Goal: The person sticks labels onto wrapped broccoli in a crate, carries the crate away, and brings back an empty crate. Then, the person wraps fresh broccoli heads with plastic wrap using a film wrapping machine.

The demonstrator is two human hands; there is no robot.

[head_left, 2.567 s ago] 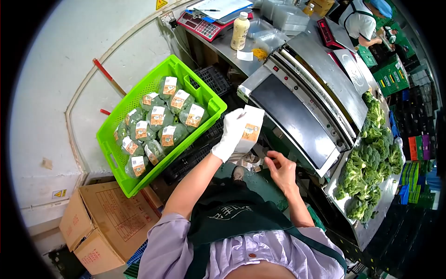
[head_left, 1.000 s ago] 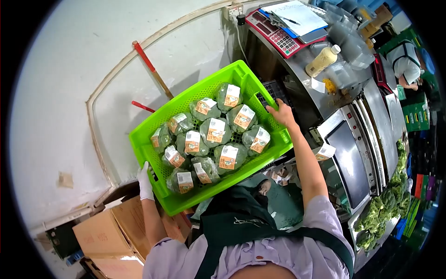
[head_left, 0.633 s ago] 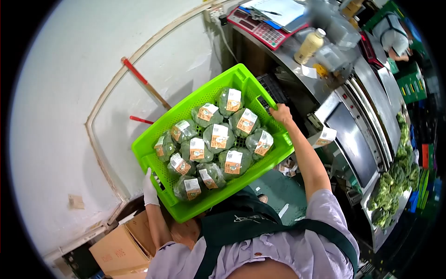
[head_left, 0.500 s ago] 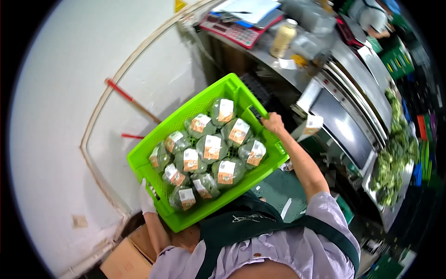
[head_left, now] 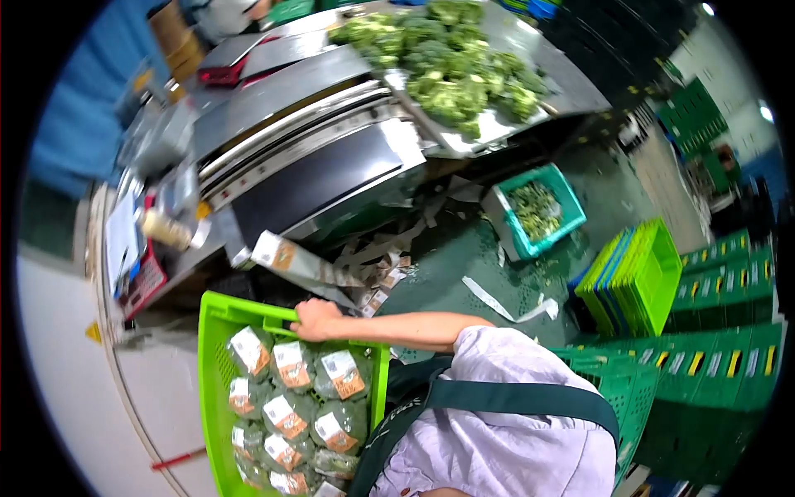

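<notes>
Light: bright, small white lamps [head_left: 766,110] upper right | Glare: washes right end of wrapping machine's black plate [head_left: 319,178] | Shadow: dark beneath steel table [head_left: 571,79] | Blur: bottle [head_left: 166,230] smeared | Lens: fisheye curvature, blackened corners

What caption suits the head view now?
Right hand gripping a green crate of wrapped vegetables, with loose broccoli heaped on a metal table.

A vegetable packing room is shown by the loose broccoli [head_left: 443,79] heaped on a metal table [head_left: 571,76] beyond the right hand [head_left: 316,320], near a wrapping machine [head_left: 319,180]. Wrapped, labelled vegetables [head_left: 286,416] are held in a lime crate [head_left: 210,389] below it; green crates [head_left: 720,356] are stacked rightward.
</notes>
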